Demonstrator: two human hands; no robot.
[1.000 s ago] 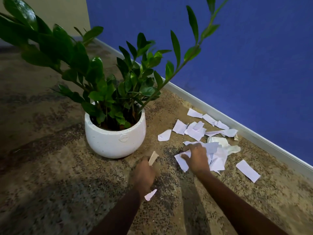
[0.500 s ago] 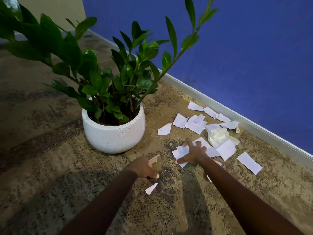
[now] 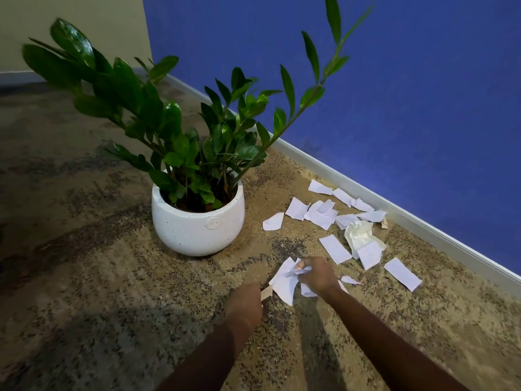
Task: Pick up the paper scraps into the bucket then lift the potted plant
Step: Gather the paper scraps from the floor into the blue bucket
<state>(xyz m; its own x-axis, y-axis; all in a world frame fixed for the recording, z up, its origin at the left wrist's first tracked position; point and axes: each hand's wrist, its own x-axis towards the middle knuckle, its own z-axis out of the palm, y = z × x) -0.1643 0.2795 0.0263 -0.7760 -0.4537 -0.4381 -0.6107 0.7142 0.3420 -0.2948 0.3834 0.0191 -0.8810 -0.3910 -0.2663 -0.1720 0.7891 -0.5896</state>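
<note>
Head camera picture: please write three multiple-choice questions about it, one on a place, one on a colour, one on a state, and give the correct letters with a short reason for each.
1. Where do most paper scraps lie, seen from the potted plant?
A. To its right, toward the baseboard
B. To its left
C. Inside the pot

2. What colour is the wall behind the scraps?
A. Red
B. Blue
C. Black

3. What is the right hand doing?
A. Resting flat and empty on the carpet
B. Gripping the pot rim
C. Holding white paper pieces

Answers:
1 A, the scraps spread over the carpet between pot and baseboard.
2 B, the wall above the baseboard is deep blue.
3 C, white sheets stick out from its closed fingers, while the left hand pinches a tan scrap.
</note>
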